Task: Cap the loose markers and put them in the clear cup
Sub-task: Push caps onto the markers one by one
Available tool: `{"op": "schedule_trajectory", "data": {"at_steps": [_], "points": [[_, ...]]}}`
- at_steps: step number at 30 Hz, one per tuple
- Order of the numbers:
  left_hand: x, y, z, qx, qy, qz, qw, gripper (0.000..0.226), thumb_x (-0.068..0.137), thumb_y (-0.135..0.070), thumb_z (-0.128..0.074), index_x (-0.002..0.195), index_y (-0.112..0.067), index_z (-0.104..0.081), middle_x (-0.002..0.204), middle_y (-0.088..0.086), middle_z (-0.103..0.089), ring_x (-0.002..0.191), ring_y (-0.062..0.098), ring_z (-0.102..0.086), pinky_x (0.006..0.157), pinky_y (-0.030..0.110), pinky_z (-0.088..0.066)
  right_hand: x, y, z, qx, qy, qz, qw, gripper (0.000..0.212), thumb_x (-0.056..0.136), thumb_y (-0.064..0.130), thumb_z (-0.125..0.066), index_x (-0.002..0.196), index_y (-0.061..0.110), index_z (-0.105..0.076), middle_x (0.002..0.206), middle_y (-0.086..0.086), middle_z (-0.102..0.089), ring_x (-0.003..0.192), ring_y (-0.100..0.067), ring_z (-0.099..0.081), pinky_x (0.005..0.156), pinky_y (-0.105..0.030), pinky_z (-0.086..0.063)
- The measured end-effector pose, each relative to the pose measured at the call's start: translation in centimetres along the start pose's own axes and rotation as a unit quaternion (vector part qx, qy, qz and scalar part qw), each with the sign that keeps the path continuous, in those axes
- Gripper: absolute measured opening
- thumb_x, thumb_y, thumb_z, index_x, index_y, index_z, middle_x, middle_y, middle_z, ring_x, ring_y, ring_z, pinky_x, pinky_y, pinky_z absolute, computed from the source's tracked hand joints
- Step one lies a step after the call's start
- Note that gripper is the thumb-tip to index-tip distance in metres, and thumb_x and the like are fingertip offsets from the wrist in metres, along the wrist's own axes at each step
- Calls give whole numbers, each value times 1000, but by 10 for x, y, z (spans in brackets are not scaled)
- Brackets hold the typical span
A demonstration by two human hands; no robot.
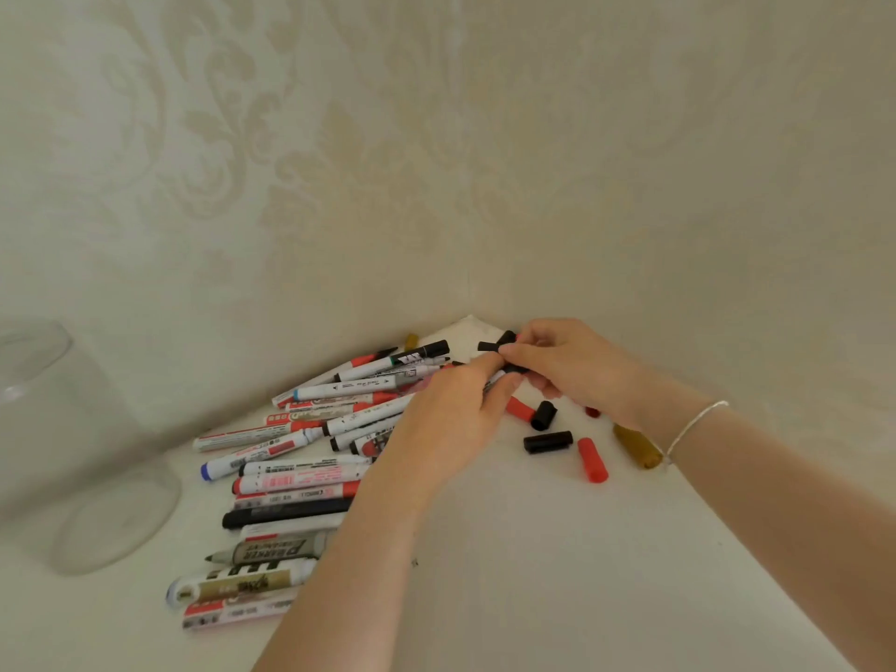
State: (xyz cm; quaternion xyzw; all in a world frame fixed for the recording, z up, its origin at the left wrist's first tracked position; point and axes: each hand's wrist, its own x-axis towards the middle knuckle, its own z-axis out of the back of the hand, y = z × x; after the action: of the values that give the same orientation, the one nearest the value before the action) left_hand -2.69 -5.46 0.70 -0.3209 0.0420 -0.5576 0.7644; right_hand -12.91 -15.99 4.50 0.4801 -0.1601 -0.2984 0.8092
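Between both hands (514, 380), a marker (497, 378) and black cap (499, 342)

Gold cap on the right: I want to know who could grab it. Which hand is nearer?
Right. The right hand is just up-left of the gold cap, its wrist beside it; the left hand lies farther left.

Clear glass cup (72, 458): left side cut by frame edge. White-barrelled marker pile (300, 458): right ends hidden under left hand (451, 419). Small barrel print: illegible.
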Motion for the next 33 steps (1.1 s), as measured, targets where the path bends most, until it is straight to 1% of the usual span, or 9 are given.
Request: {"op": "schedule_trajectory", "data": {"at_steps": [5,10,14,17,21,25,27,29,33], "points": [[1,-1,-14,-54,34,9,998,26,98,-40,-44,114,-31,-63,52,-14,-48,49,1,-44,49,16,-31,-4,-21,2,43,13,-8,999,22,95,22,-54,79,7,-48,59,-5,-41,48,-11,-32,46,-20,-26],[-4,1,-9,-59,64,22,996,35,98,-45,-41,128,-37,-56,54,-28,-53,53,-4,-45,55,12,-33,-2,-32,17,29,-52,10,998,19,94,23,-55,79,13,-55,64,-1,-47,53,-13,-44,49,-21,-35],[-9,6,-6,-14,55,73,996,41,94,-57,-37,120,-29,-49,81,-3,-64,63,4,-51,58,20,-40,6,-48,21,-143,-114,46,982,14,95,27,-51,94,17,-60,71,-2,-53,60,-16,-49,54,-28,-44],[-9,6,-4,-57,55,101,992,26,100,-44,-35,96,-24,-52,82,3,-62,63,8,-49,60,23,-39,8,-57,13,-345,-88,65,932,24,95,25,-48,117,27,-58,103,-1,-48,87,-18,-51,75,-30,-45],[-12,10,-2,-90,35,73,993,24,102,-33,-35,94,-24,-55,81,-1,-61,64,9,-53,65,36,-48,7,-55,5,-486,-24,168,857,43,90,12,-50,129,29,-52,122,0,-39,114,-20,-40,90,-27,-38],[-15,18,0,-108,17,62,992,15,101,-38,-35,107,-35,-49,76,-8,-63,51,-5,-50,54,17,-38,13,-49,3,-566,39,202,798,29,88,13,-50,115,20,-60,117,2,-46,113,-19,-41,90,-24,-30],[-15,20,1,-99,2,57,994,14,101,-38,-35,101,-37,-49,72,-8,-61,53,-6,-49,51,13,-33,19,-48,3,-564,63,165,807,19,89,13,-52,104,15,-62,114,0,-52,108,-19,-49,86,-24,-35],[-15,20,3,-99,-7,58,993,16,101,-37,-35,91,-36,-49,72,-7,-59,55,-5,-48,51,15,-32,26,-46,4,-502,43,131,854,10,87,14,-55,94,12,-61,105,-3,-57,95,-22,-56,81,-27,-46],[-15,21,6,-108,-15,67,992,19,101,-37,-35,92,-31,-50,75,3,-60,58,6,-47,57,31,-39,23,-25,6,-38,-99,83,991,22,84,10,-65,104,17,-61,87,-4,-64,75,-23,-64,70,-21,-52]]}}
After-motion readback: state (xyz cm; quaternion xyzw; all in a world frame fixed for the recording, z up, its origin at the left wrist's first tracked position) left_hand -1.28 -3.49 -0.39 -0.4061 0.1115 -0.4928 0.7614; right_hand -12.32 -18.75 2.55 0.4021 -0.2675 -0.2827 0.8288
